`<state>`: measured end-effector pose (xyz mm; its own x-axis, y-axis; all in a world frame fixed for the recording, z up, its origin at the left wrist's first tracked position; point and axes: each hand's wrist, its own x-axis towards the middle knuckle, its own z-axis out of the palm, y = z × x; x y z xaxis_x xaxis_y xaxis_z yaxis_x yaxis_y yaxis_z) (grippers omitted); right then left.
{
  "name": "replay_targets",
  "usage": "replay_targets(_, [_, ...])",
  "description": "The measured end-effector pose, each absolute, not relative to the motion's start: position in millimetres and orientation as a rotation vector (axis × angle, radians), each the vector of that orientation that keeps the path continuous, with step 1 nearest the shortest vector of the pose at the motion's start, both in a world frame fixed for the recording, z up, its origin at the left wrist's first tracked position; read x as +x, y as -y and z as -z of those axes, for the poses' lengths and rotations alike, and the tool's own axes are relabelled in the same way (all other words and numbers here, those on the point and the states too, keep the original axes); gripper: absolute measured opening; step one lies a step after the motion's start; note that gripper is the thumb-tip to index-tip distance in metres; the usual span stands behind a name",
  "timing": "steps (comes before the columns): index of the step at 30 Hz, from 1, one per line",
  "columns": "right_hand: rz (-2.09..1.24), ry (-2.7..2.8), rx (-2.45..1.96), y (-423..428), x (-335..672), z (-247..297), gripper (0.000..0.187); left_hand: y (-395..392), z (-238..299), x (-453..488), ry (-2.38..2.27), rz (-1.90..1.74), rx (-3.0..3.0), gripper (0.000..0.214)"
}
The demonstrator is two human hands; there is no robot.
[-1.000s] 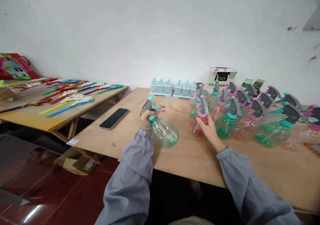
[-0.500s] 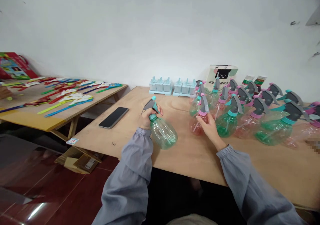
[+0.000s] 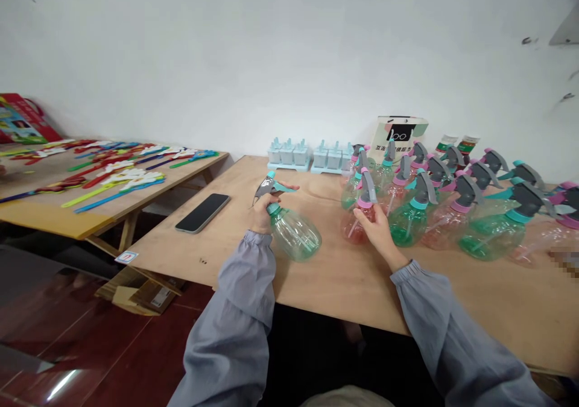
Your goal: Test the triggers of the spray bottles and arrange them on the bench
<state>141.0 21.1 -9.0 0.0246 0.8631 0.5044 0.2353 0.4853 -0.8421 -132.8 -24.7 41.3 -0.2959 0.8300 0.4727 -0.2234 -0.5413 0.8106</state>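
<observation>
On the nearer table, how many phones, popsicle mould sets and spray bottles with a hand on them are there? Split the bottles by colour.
Clear green plastic spray bottle in the left hand: 1
Clear pink plastic spray bottle with the right hand on it: 1
Flat rectangular black-screened phone: 1
Pale blue plastic popsicle mould sets: 2
Total: 5

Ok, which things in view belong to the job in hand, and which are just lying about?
Likely in the job:
- green spray bottle, in the left hand
- pink spray bottle, in the right hand
- other spray bottles

Apparently just lying about:
- phone
- light-blue molds
- colourful sticks
</observation>
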Motion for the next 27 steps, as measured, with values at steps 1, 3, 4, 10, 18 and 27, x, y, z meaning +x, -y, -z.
replay_targets(1, [-0.648,1.504,-0.997,-21,141,9,0.052,25,-41,-132,-0.847,-1.905,1.23,0.025])
replay_targets(3, [-0.659,1.498,-0.997,-21,141,9,0.051,26,-41,-131,-0.854,-1.949,1.245,0.019])
replay_targets(4, [-0.661,1.498,-1.0,-21,141,9,0.051,26,-41,-131,-0.849,-1.976,1.26,0.014])
replay_targets(10, [-0.682,1.494,-1.014,-24,142,12,0.054,34,-53,-141,-1.101,-1.865,1.602,0.018])
replay_targets(18, [-0.671,1.507,-1.033,-25,143,13,0.054,17,-59,-189,-1.762,-1.618,1.816,0.036])
replay_targets(27, [-0.682,1.51,-1.013,-23,143,12,0.052,43,-23,-199,-2.251,-1.332,1.9,0.064])
